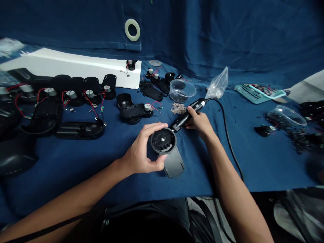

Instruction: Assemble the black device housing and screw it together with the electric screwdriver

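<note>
My left hand grips a black plastic housing by its round end, thumb and fingers on opposite sides of the rim. The round opening faces up and shows ribs and a pale central post. In my right hand is a black electric screwdriver, lying slanted with its tip close to the housing's rim. Whether the tip touches the housing I cannot tell. A pile of small screws lies just beyond the screwdriver. The screwdriver's cable trails off to the right.
Several black housings with motors and red wires line the left side. Beyond the screws stand a clear plastic tub and a plastic bag. To the right are a turquoise basket, another clear tub and scattered dark parts.
</note>
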A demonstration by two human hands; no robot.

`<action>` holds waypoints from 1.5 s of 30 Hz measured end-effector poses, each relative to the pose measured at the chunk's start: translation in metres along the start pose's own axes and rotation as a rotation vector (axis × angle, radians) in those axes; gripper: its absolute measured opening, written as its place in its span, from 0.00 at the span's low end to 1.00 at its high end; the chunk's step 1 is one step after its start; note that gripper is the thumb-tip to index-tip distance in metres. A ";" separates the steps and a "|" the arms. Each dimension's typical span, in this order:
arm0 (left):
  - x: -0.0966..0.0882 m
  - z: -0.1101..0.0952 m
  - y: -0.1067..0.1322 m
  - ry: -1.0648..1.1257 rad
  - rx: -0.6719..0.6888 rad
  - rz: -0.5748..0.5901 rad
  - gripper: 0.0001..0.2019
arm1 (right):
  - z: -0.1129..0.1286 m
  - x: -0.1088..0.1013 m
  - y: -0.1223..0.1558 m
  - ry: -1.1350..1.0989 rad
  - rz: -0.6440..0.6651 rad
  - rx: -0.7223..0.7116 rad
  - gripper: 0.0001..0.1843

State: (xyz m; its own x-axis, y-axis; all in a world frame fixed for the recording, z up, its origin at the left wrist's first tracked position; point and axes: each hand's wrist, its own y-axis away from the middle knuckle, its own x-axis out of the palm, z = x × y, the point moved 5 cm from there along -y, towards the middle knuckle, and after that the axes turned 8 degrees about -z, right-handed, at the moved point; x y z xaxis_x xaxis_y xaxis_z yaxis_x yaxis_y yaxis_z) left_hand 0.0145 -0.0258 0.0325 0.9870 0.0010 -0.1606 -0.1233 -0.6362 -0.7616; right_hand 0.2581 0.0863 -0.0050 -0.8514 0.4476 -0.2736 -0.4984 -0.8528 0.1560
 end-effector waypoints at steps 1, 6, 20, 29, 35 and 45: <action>0.000 0.000 0.000 0.002 -0.005 0.001 0.37 | -0.001 -0.002 -0.002 0.095 -0.001 -0.022 0.22; -0.001 0.002 -0.001 -0.005 -0.014 0.014 0.38 | 0.000 -0.006 -0.007 0.357 0.025 -0.151 0.25; -0.011 0.005 -0.016 -0.440 -0.089 -0.050 0.30 | 0.057 0.045 0.119 0.002 0.717 -0.571 0.26; -0.017 0.020 -0.016 -0.050 -0.361 -0.062 0.27 | 0.052 0.043 0.114 -0.057 0.597 -0.442 0.24; -0.010 0.046 -0.013 0.218 -0.802 -0.005 0.19 | 0.041 0.047 0.095 -0.221 0.571 -0.291 0.22; -0.017 0.061 -0.006 0.104 -0.949 -0.223 0.25 | 0.030 0.059 0.110 0.072 0.626 -0.348 0.33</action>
State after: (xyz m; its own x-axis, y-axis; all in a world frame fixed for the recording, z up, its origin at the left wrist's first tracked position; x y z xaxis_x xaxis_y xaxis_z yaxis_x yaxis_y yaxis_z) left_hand -0.0081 0.0250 0.0022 0.9874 0.1571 0.0165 0.1559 -0.9859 0.0606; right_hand 0.1480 0.0271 0.0249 -0.9414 -0.1616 -0.2959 0.1705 -0.9853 -0.0044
